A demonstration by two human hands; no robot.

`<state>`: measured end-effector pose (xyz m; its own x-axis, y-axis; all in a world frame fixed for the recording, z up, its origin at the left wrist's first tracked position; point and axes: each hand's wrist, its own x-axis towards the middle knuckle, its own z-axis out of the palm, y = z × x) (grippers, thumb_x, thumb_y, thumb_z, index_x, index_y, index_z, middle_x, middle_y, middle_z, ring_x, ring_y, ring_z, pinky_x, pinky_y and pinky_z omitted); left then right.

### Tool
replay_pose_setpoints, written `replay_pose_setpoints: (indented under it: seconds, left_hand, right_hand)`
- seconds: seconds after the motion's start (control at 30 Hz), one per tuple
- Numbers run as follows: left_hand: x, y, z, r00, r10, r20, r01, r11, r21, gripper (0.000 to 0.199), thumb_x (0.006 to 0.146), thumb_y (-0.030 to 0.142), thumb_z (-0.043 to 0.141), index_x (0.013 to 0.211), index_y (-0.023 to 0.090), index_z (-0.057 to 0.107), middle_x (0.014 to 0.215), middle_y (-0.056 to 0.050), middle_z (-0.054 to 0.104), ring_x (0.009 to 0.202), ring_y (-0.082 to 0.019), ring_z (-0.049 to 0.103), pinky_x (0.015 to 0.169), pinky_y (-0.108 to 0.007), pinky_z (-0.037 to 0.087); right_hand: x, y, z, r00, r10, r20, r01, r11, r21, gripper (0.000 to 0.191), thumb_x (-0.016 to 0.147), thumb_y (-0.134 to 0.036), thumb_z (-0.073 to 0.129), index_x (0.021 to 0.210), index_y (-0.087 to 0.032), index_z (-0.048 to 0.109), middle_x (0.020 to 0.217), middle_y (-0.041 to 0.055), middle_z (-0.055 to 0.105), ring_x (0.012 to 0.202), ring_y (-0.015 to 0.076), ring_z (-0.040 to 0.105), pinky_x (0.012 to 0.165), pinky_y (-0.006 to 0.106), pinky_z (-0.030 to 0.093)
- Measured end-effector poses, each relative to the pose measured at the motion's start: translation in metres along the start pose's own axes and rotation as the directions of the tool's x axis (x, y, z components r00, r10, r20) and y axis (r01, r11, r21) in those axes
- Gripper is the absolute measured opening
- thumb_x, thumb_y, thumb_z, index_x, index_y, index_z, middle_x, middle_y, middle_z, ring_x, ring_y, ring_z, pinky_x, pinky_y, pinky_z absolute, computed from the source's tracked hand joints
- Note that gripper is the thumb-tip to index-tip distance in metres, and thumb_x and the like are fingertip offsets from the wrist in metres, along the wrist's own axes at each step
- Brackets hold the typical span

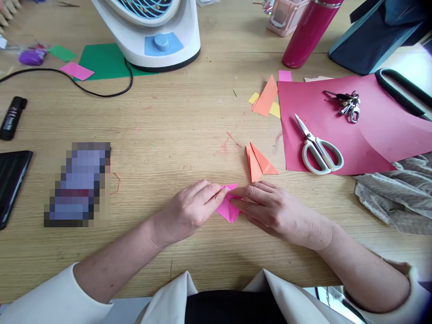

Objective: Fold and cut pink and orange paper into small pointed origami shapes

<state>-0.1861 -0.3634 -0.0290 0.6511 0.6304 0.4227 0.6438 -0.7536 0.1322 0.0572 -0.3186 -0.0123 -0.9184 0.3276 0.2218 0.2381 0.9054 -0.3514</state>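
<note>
Between my two hands, low on the wooden table, lies a small folded piece of pink paper [231,212]. My left hand [197,204] pinches its upper left part with thumb and fingers together. From the other side my right hand [266,204] grips the paper, its fingers bent over the right edge and hiding part of it. Just beyond my right hand sits a folded orange paper [257,163] with pointed flaps. Another folded orange paper [266,96] rests farther back, partly over a yellow strip [275,109].
White-handled scissors [322,155] and keys [349,105] lie on red paper [371,144] at right. A red bottle [308,33] and a white fan [158,40] stand behind. A black cable [97,93], a blurred phone [79,184] and a black glue stick [13,118] are at left.
</note>
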Motion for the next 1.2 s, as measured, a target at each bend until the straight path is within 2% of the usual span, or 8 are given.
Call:
replay_pose_setpoints:
  seconds: [0.17, 0.37, 0.6, 0.8, 1.0, 1.2]
  left_hand:
    - [0.0001, -0.0001, -0.0004, 1.000, 0.003, -0.001, -0.003, 1.000, 0.004, 0.034, 0.094, 0.004, 0.053, 0.127, 0.005, 0.056, 0.108, -0.013, 0.072, 0.094, -0.020, 0.066, 0.082, -0.034, 0.060]
    - [0.0004, 0.0000, 0.0001, 1.000, 0.004, 0.002, -0.004, 1.000, 0.015, 0.035, 0.094, 0.004, 0.053, 0.129, 0.005, 0.056, 0.107, -0.012, 0.072, 0.092, -0.019, 0.065, 0.082, -0.034, 0.060]
    - [0.0017, 0.0013, -0.0011, 1.000, 0.009, -0.004, -0.009, 1.000, 0.023, 0.037, 0.092, 0.003, 0.057, 0.129, 0.002, 0.056, 0.106, -0.013, 0.072, 0.091, -0.020, 0.065, 0.082, -0.033, 0.060]
    - [0.0010, 0.0013, -0.0006, 1.000, 0.003, 0.008, -0.003, 0.999, 0.040, 0.036, 0.095, 0.005, 0.052, 0.131, 0.008, 0.055, 0.108, -0.011, 0.072, 0.094, -0.019, 0.067, 0.083, -0.033, 0.060]
    - [0.0011, 0.0022, -0.0023, 1.000, 0.019, 0.011, -0.020, 0.997, 0.079, 0.033, 0.095, 0.005, 0.052, 0.128, 0.007, 0.057, 0.110, -0.011, 0.073, 0.094, -0.019, 0.067, 0.083, -0.032, 0.061]
    - [-0.0010, 0.0028, -0.0052, 0.996, 0.086, -0.022, -0.083, 0.991, 0.105, 0.025, 0.092, 0.007, 0.060, 0.117, 0.008, 0.064, 0.112, -0.011, 0.074, 0.095, -0.020, 0.068, 0.081, -0.033, 0.061]
  right_hand:
    - [-0.0002, 0.0016, -0.0003, 1.000, 0.003, 0.028, -0.004, 0.999, 0.040, 0.026, 0.100, -0.012, 0.046, 0.119, -0.011, 0.064, 0.121, 0.0179, 0.064, 0.106, 0.0252, 0.062, 0.089, 0.043, 0.055]
    - [0.0002, 0.0022, 0.0023, 1.000, -0.015, 0.006, 0.015, 0.998, 0.055, 0.026, 0.099, -0.010, 0.047, 0.120, -0.008, 0.063, 0.122, 0.0196, 0.063, 0.110, 0.0265, 0.062, 0.091, 0.044, 0.055]
    - [0.0000, 0.0020, 0.0014, 1.000, -0.018, 0.004, 0.017, 0.999, 0.038, 0.025, 0.100, -0.010, 0.046, 0.117, -0.010, 0.064, 0.121, 0.0184, 0.064, 0.106, 0.0250, 0.062, 0.089, 0.043, 0.055]
    - [0.0003, 0.0021, 0.0005, 1.000, -0.023, 0.011, 0.023, 0.999, 0.032, 0.025, 0.100, -0.010, 0.045, 0.116, -0.011, 0.064, 0.117, 0.0177, 0.065, 0.107, 0.0248, 0.062, 0.088, 0.042, 0.055]
    - [0.0001, 0.0022, 0.0018, 1.000, -0.028, 0.008, 0.028, 0.999, 0.019, 0.024, 0.100, -0.010, 0.047, 0.117, -0.010, 0.064, 0.117, 0.0175, 0.064, 0.106, 0.0245, 0.061, 0.087, 0.041, 0.054]
    - [-0.0005, 0.0014, 0.0044, 1.000, -0.016, 0.003, 0.016, 1.000, -0.006, 0.023, 0.101, -0.011, 0.043, 0.106, -0.012, 0.065, 0.107, 0.0143, 0.061, 0.089, 0.0202, 0.056, 0.079, 0.038, 0.052]
